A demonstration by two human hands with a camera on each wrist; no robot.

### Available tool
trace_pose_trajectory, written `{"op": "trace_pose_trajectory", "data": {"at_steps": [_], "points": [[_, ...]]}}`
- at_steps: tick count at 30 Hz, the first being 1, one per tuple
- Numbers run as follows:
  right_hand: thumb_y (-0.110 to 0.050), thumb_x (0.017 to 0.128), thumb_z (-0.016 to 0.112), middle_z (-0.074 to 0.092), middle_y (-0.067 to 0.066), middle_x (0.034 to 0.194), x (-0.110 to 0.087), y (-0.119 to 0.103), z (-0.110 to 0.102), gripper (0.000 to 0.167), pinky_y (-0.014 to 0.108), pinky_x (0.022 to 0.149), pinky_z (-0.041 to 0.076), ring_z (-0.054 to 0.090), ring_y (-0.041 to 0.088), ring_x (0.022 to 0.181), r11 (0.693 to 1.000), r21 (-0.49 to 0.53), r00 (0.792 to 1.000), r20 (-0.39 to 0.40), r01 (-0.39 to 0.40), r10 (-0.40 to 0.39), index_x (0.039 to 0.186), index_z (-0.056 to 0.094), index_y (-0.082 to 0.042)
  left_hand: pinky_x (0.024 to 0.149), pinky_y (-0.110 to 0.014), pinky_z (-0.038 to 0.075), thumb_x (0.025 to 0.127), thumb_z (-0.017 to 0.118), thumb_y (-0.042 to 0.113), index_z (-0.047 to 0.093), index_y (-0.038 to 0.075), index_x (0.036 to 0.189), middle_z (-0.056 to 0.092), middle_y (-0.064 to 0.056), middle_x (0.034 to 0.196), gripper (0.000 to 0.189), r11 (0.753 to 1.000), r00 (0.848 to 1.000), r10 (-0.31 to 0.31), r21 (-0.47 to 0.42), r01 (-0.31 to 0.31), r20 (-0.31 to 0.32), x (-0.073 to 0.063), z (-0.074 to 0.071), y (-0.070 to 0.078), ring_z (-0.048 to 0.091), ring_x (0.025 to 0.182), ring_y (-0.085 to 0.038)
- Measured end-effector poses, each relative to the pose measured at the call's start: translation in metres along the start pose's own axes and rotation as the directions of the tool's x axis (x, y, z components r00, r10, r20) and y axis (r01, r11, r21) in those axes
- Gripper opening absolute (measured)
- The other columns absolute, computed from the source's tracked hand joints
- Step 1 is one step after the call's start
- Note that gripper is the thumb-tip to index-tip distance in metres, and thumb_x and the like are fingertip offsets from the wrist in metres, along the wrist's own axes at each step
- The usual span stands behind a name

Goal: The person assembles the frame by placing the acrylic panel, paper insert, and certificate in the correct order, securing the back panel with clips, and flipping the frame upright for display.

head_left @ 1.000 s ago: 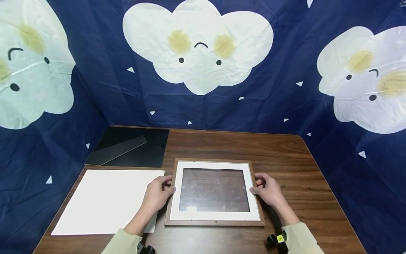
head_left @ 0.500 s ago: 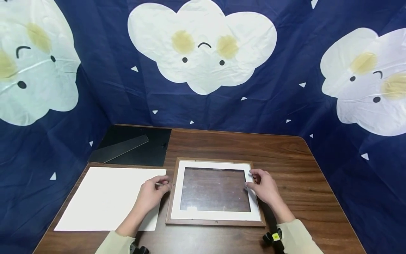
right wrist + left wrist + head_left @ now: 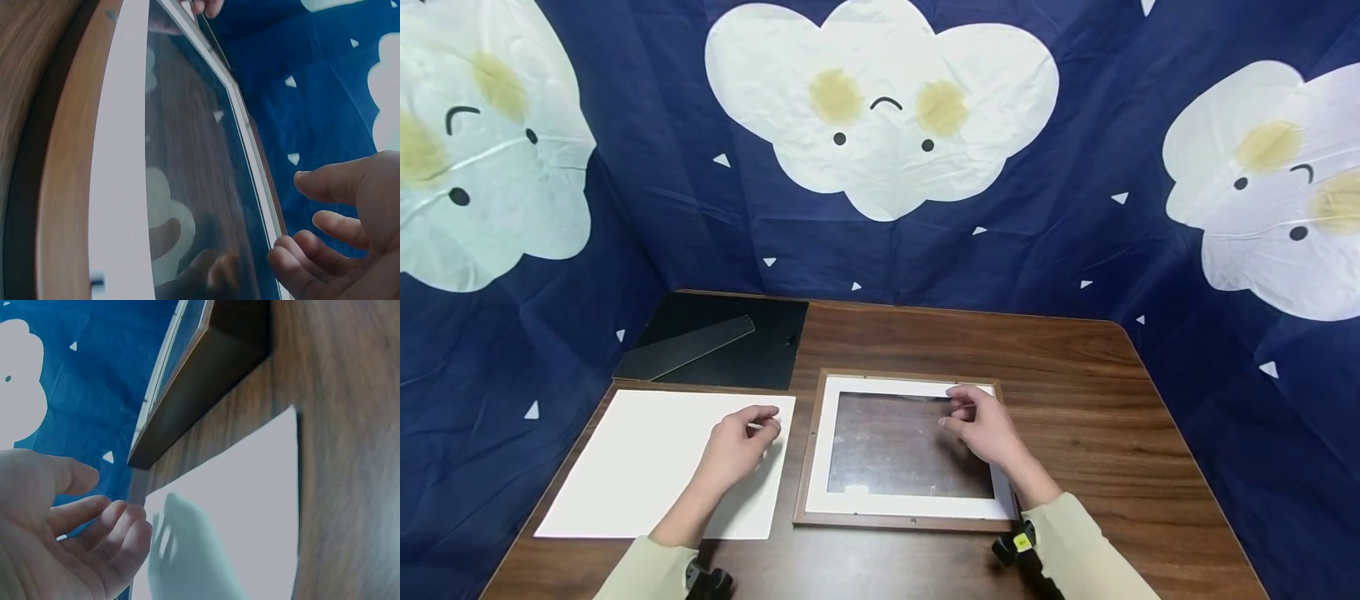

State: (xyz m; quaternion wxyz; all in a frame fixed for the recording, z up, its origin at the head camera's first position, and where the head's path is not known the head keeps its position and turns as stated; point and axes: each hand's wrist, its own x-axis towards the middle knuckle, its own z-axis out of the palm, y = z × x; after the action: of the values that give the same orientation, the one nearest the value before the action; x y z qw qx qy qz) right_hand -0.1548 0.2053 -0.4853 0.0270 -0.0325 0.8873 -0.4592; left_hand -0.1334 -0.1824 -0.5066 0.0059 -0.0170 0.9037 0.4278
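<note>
A wooden picture frame with a white mat round a clear pane lies on the table. Over the pane's right part hovers my right hand, fingers loosely bent and holding nothing. The right wrist view has the hand's reflection in the glass. To the left is a white sheet, flat on the table. My left hand hangs above its right side with relaxed, bare fingers; in the left wrist view its shadow falls on the sheet, and the frame's thick side rises beyond.
A black panel lies at the back left, with a dark strip slanted across it. The brown wood table extends to the right. A dark blue cloth with cloud shapes surrounds the table on three sides.
Both hands have come off the picture frame's side edges. The left hand has moved left over the white sheet; the right has moved left, over the pane. The frame stays in place.
</note>
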Motion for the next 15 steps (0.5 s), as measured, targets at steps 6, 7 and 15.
{"op": "trace_pose_trajectory", "data": {"at_steps": [6, 7, 15], "points": [[-0.009, 0.086, 0.079, 0.070, 0.017, 0.114, 0.004, -0.020, 0.020, 0.046, 0.027, 0.076, 0.058, 0.072, 0.016, 0.092, 0.999, 0.051, 0.998, 0.067, 0.004, -0.007, 0.129, 0.065, -0.002, 0.068, -0.028, 0.054, 0.097, 0.063, 0.016, 0.069, -0.002, 0.126, 0.074, -0.013, 0.103, 0.034, 0.999, 1.000, 0.006, 0.046, -0.007, 0.012, 0.001, -0.015, -0.003, 0.070, 0.087, -0.021], [-0.010, 0.086, 0.079, 0.070, 0.016, 0.115, 0.005, -0.023, 0.023, 0.046, 0.029, 0.078, 0.058, 0.072, 0.016, 0.093, 0.998, 0.056, 0.997, 0.079, 0.004, -0.008, 0.129, 0.065, -0.003, 0.069, -0.028, 0.053, 0.097, 0.063, 0.016, 0.069, -0.002, 0.126, 0.074, -0.013, 0.103, 0.034, 0.999, 1.000, 0.008, 0.053, -0.009, 0.014, 0.002, -0.017, -0.005, 0.070, 0.087, -0.022], [-0.019, 0.091, 0.075, 0.069, 0.014, 0.118, 0.013, -0.053, 0.044, 0.046, 0.036, 0.086, 0.057, 0.070, 0.017, 0.098, 0.997, 0.017, 0.978, 0.193, 0.080, -0.082, 0.133, 0.063, -0.004, 0.063, -0.028, 0.053, 0.100, 0.061, 0.016, 0.068, -0.003, 0.126, 0.072, -0.012, 0.099, 0.033, 0.998, 1.000, -0.021, 0.062, 0.019, 0.021, 0.010, -0.038, -0.021, 0.067, 0.082, -0.018]]}}
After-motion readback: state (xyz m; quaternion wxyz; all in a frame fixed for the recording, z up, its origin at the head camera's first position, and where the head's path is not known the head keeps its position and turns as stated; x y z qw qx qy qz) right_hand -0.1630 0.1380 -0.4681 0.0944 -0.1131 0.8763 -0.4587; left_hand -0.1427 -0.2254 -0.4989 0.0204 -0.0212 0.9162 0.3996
